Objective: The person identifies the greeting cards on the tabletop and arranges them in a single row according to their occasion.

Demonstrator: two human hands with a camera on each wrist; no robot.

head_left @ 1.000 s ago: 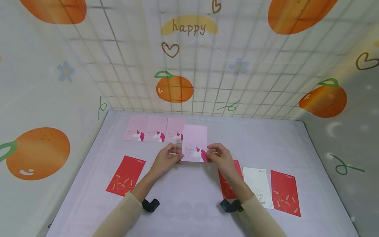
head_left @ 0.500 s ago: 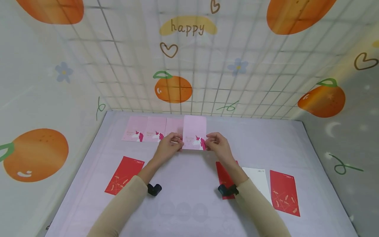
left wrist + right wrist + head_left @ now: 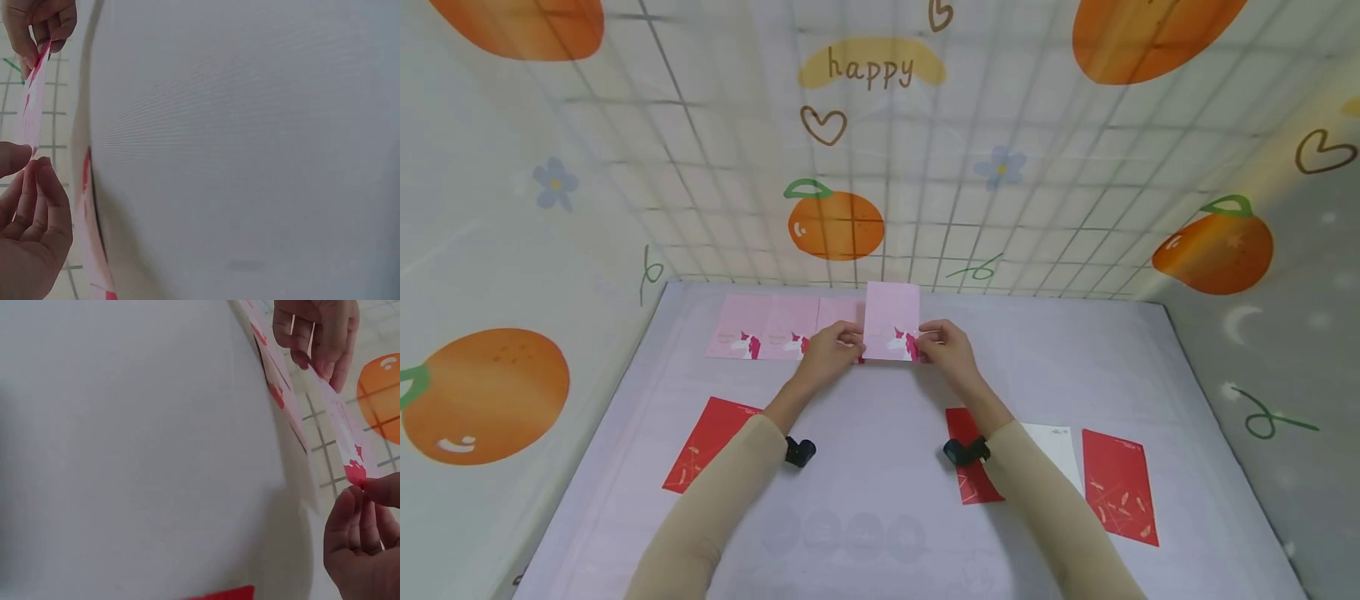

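Note:
Both hands pinch a pink envelope-like card with a white-and-magenta unicorn (image 3: 891, 321) by its lower side edges. My left hand (image 3: 830, 357) has the left edge between thumb and fingers, and my right hand (image 3: 951, 348) has the right edge. In the right wrist view the pink card (image 3: 340, 425) is seen almost edge-on, raised off the table. Three matching pink cards (image 3: 741, 321) lie in a row at the back left, the nearest partly hidden by the left hand.
One red card (image 3: 709, 437) lies at the left, partly under the left sleeve. At the right are another red card (image 3: 973, 475), a white card (image 3: 1060, 446) mostly covered by the right sleeve, and a further red card (image 3: 1122, 487). A patterned curtain (image 3: 925, 208) stands behind the table.
Both hands have moved the pink card away from the body, toward the back edge of the table beside the row. The cards lying on the table stay put.

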